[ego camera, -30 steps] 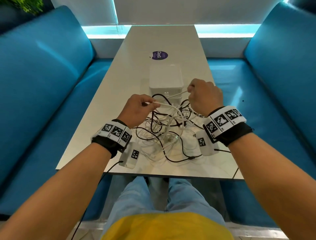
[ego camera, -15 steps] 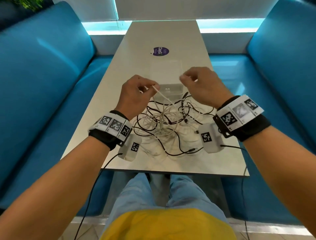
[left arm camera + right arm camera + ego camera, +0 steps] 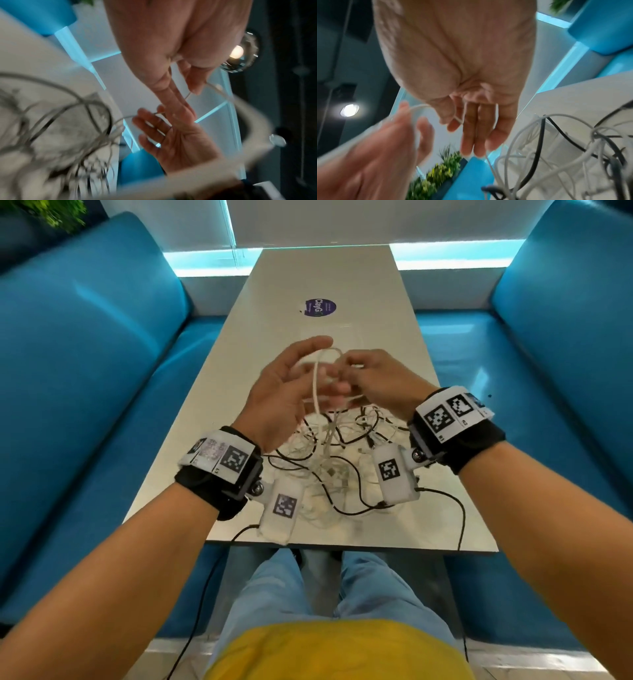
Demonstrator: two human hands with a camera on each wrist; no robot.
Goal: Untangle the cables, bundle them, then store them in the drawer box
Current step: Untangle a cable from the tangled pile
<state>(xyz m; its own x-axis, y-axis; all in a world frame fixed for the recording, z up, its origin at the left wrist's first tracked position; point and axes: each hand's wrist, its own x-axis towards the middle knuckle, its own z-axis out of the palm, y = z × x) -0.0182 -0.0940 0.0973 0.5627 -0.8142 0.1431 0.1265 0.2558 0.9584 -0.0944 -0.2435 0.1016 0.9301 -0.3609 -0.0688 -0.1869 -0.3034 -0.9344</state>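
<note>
Two hands work above one long pale glossy counter (image 3: 342, 278) set between two blue padded benches. The left hand (image 3: 284, 392) is raised palm-in with its fingers spread and nearly straight, a thin white cable (image 3: 317, 378) looped over them. The right hand (image 3: 380, 378) has its grip pinched together on that same white cable. Below them a tangled heap of white and black cables (image 3: 329, 467) lies on the counter; their number cannot be counted. One round purple sticker (image 3: 320, 307) sits farther along the counter.
</note>
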